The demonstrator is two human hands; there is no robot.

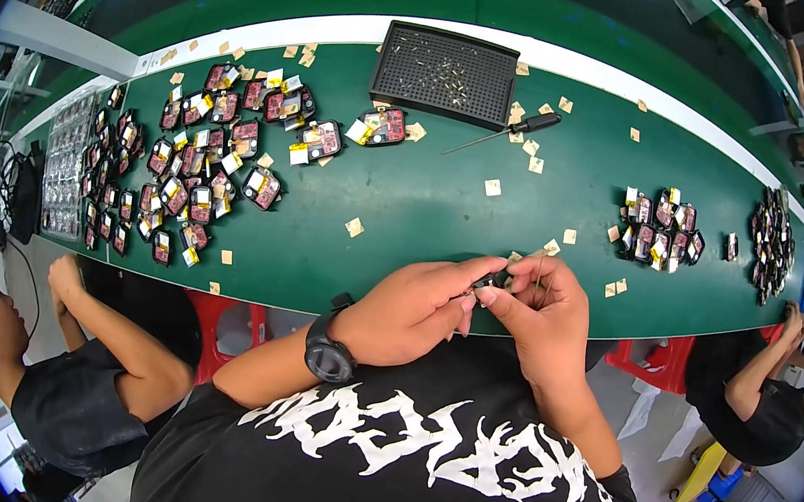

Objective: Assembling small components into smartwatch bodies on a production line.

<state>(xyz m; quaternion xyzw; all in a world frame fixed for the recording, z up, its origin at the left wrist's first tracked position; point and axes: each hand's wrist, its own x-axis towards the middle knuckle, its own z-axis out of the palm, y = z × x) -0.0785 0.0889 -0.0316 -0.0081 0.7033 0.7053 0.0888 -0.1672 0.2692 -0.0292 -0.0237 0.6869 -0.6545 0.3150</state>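
Observation:
My left hand and my right hand meet just over the near edge of the green table. Between their fingertips they pinch a small black part, mostly covered by the fingers, so its kind cannot be made out. A dark watch sits on my left wrist. Beyond my hands lies a screwdriver with a black handle, beside a black perforated tray holding many small screws. To the left spreads a large group of small black-cased devices with red boards and white and yellow labels.
A smaller cluster of similar devices lies to the right, with another dark group farther out. Small tan squares are scattered about. Clear plastic trays stand at the far left. A person sits on each side; red stools flank me.

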